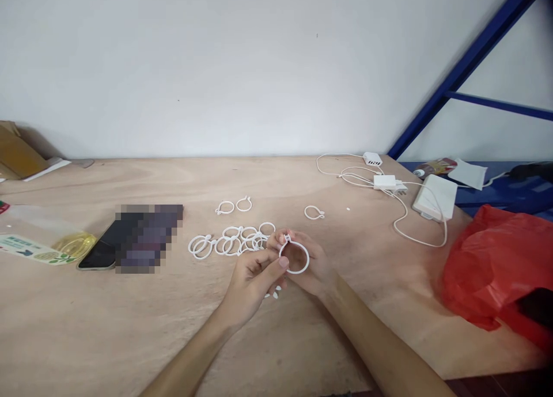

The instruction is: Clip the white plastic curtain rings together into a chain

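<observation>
A white plastic ring (295, 257) with a small clasp at its top is held between both hands above the wooden table (129, 328). My left hand (254, 282) pinches its left side with thumb and fingers. My right hand (306, 259) sits behind it, fingers curled round the ring near the clasp. Just beyond the hands lies a pile of several white rings (235, 239). Two more rings (234, 205) lie farther back, and a single ring (314, 213) lies to the right. Small white bits (275, 294) lie under my left hand.
A dark phone (103, 247) and a clear packet with a printed label (43, 241) lie at the left. White chargers with cables (384, 182) and a white box (434, 197) sit at the back right. A red plastic bag (492, 264) lies at the right edge, a blue metal frame (466, 63) behind.
</observation>
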Available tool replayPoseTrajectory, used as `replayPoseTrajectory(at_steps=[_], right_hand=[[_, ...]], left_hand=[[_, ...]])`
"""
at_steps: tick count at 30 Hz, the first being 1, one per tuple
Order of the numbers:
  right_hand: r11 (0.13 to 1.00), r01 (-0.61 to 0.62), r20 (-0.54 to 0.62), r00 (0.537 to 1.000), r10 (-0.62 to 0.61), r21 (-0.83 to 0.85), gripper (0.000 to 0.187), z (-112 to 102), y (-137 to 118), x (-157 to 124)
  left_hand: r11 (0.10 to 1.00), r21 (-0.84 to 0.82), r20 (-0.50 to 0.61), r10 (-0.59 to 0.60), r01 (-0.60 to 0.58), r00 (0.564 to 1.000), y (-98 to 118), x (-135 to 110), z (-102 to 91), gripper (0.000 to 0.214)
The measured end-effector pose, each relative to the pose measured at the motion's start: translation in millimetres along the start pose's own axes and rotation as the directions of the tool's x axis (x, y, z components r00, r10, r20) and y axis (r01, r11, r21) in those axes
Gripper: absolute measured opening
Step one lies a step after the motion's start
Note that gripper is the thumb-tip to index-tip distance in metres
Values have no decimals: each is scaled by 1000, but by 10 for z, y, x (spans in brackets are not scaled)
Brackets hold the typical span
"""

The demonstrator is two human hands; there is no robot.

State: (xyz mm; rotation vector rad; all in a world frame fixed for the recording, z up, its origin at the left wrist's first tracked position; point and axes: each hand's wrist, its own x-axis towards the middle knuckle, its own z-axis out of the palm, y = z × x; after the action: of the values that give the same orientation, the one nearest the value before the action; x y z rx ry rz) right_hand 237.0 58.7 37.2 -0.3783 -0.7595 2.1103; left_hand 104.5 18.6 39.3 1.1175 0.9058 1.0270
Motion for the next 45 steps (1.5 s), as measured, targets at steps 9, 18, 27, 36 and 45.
replayPoseTrajectory(at_steps=[9,18,27,36,45], right_hand=[[1000,-16,-115,993,18,14,22,-16,90,31],[1000,-22,-113,993,21,-4,24,13,116,29],[992,32,4,1000,-31,-118,23,-11,-43,-7],[957,22,54,999,-7,-290,43,-46,6,-49],[957,-21,24,999,29,-290,35,-57,12,-21]], left_hand=[[951,-238,134,-170,198,976,22,-8,98,37],[835,-470,201,-214,286,956,4,-2,39,37],[779,-529,221,-257,337,941,56,2,62,35],[818,-457,122,-331,349,936,76,13,66,36],[873,-342,4,-370,349,929,117,1,64,38]])
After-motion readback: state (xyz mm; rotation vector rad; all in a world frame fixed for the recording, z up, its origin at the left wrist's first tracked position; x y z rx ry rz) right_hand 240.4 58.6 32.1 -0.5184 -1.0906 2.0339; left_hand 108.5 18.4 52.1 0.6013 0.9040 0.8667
